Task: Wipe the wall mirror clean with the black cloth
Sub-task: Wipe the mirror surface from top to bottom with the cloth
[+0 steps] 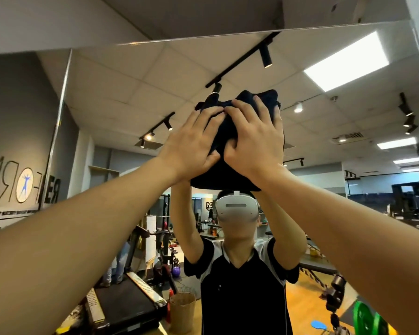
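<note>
The wall mirror (121, 93) fills most of the head view and reflects a gym ceiling and a person in a white headset. A bunched black cloth (225, 134) is pressed flat against the glass, high up near the middle. My left hand (191, 141) and my right hand (254, 139) both lie over the cloth with fingers spread, side by side, holding it to the mirror. Both my arms reach up and forward. The lower edge of the cloth hangs below my palms.
The mirror's top edge (203, 36) runs just under the ceiling, and a vertical seam (58, 117) splits off a panel at the left. Reflected below are a treadmill (121, 303), a woven basket (182, 313), exercise bikes and green weight plates (365, 320).
</note>
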A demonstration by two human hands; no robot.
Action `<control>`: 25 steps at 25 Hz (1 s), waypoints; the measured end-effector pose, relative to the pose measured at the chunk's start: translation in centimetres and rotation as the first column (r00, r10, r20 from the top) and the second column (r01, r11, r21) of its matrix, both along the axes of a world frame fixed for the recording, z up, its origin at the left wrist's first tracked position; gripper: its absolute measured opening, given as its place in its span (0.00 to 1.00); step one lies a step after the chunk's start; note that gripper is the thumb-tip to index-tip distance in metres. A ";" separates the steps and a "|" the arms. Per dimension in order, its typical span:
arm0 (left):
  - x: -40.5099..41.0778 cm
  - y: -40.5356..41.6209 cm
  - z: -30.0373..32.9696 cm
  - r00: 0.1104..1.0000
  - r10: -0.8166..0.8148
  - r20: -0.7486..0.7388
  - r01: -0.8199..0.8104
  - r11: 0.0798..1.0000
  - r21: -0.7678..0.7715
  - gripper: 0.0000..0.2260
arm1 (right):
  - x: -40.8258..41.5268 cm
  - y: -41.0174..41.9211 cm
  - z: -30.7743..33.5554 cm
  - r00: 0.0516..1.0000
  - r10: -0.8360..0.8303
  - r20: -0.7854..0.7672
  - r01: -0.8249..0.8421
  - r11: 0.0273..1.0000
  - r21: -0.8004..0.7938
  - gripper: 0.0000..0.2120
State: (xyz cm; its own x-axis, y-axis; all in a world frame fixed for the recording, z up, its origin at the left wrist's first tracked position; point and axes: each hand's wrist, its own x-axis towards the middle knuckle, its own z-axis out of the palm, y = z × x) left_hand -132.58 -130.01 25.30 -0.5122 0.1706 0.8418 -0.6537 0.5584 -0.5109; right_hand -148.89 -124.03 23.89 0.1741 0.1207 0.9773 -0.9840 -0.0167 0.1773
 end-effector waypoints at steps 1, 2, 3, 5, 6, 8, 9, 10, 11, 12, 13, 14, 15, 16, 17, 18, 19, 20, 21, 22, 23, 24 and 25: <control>1.0 -0.5 0.0 1.000 0.003 -0.002 -0.003 1.000 -0.003 0.33 | 1.0 -0.4 0.0 1.000 -0.004 0.000 0.004 1.000 0.002 0.29; 2.0 -1.0 0.0 1.000 0.005 0.000 -0.005 1.000 -0.008 0.33 | 2.1 -0.8 0.0 1.000 -0.005 0.005 0.005 1.000 0.003 0.29; 3.1 -1.5 0.0 1.000 0.003 0.002 -0.003 1.000 -0.013 0.33 | 3.2 -1.2 0.0 1.000 -0.009 0.011 0.009 1.000 0.002 0.29; 5.3 -2.5 0.0 1.000 -0.010 -0.001 0.010 1.000 -0.018 0.33 | 5.5 -2.2 0.0 1.000 -0.021 0.012 0.021 1.000 0.007 0.30; 6.4 -3.1 0.0 1.000 -0.018 -0.008 0.018 1.000 -0.017 0.33 | 6.6 -2.6 -0.1 1.000 -0.024 0.008 0.023 1.000 0.016 0.30; 8.8 -4.3 -0.2 0.999 -0.034 -0.021 0.034 0.999 -0.015 0.33 | 9.0 -3.7 -0.1 1.000 -0.027 0.003 0.027 0.999 0.024 0.30; 10.3 -4.9 -0.2 0.999 -0.038 -0.022 0.037 0.999 -0.019 0.33 | 10.5 -4.3 -0.1 1.000 -0.029 0.003 0.029 0.999 0.024 0.30; 11.7 -5.6 -0.2 0.999 -0.038 -0.021 0.037 0.999 -0.026 0.33 | 11.9 -4.8 0.0 1.000 -0.030 0.002 0.029 0.999 0.027 0.30; 13.2 -6.2 -0.1 0.999 -0.039 -0.017 0.039 0.999 -0.033 0.33 | 13.4 -5.4 0.0 1.000 -0.025 0.001 0.025 0.999 0.028 0.30; 14.6 -6.8 0.0 0.999 -0.042 -0.012 0.041 0.998 -0.039 0.33 | 14.7 -6.1 0.1 1.000 -0.016 -0.001 0.016 1.000 0.026 0.29; 16.0 -7.4 0.0 0.999 -0.042 -0.008 0.042 0.998 -0.039 0.33 | 16.1 -6.7 0.0 1.000 -0.010 -0.003 0.010 1.000 0.022 0.29; 17.2 -7.9 0.0 0.999 -0.043 -0.006 0.043 0.998 -0.039 0.33 | 17.3 -7.2 0.0 1.000 -0.008 -0.003 0.008 1.000 0.018 0.29; 18.3 -8.3 0.0 0.999 -0.044 -0.005 0.044 0.998 -0.038 0.33 | 18.4 -7.7 0.1 1.000 -0.007 -0.006 0.007 1.000 0.014 0.29; 19.6 -8.7 0.0 0.999 -0.041 -0.007 0.041 0.998 -0.039 0.33 | 19.6 -8.1 0.3 1.000 -0.004 -0.012 0.004 1.000 0.018 0.29; 20.7 -9.0 0.0 0.999 -0.036 -0.006 0.035 0.999 -0.041 0.33 | 20.7 -8.5 0.3 1.000 0.002 -0.019 -0.001 1.000 0.029 0.29; 21.7 -9.3 0.0 1.000 -0.027 -0.003 0.027 0.999 -0.046 0.33 | 21.6 -8.8 0.3 1.000 0.006 -0.026 -0.005 0.999 0.040 0.29; 22.7 -9.7 -0.1 1.000 -0.020 -0.002 0.020 0.998 -0.054 0.33 | 22.4 -9.1 0.3 0.999 0.009 -0.035 -0.007 0.999 0.051 0.29; 23.5 -10.0 -0.1 1.000 -0.016 -0.006 0.015 0.998 -0.063 0.33 | 23.1 -9.5 0.3 0.999 0.011 -0.045 -0.009 0.998 0.058 0.29; 24.1 -10.3 0.1 1.000 -0.014 -0.008 0.014 0.997 -0.071 0.32 | 23.7 -9.8 0.4 0.999 0.013 -0.051 -0.010 0.998 0.059 0.30; 24.6 -10.6 0.3 1.000 -0.017 -0.006 0.016 0.997 -0.077 0.31 | 24.1 -10.0 0.5 0.999 0.017 -0.052 -0.014 0.998 0.054 0.30; 25.0 -10.9 0.6 1.000 -0.022 -0.002 0.022 0.996 -0.087 0.31 | 24.4 -10.1 0.7 0.998 0.023 -0.053 -0.020 0.999 0.046 0.31; 25.4 -11.1 0.9 1.000 -0.027 0.006 0.027 0.995 -0.098 0.30 | 24.8 -10.3 0.9 0.998 0.028 -0.057 -0.026 0.999 0.041 0.31; 25.8 -11.4 1.3 0.999 -0.031 0.015 0.032 0.994 -0.106 0.29 | 25.1 -10.5 1.2 0.998 0.032 -0.060 -0.029 0.999 0.043 0.31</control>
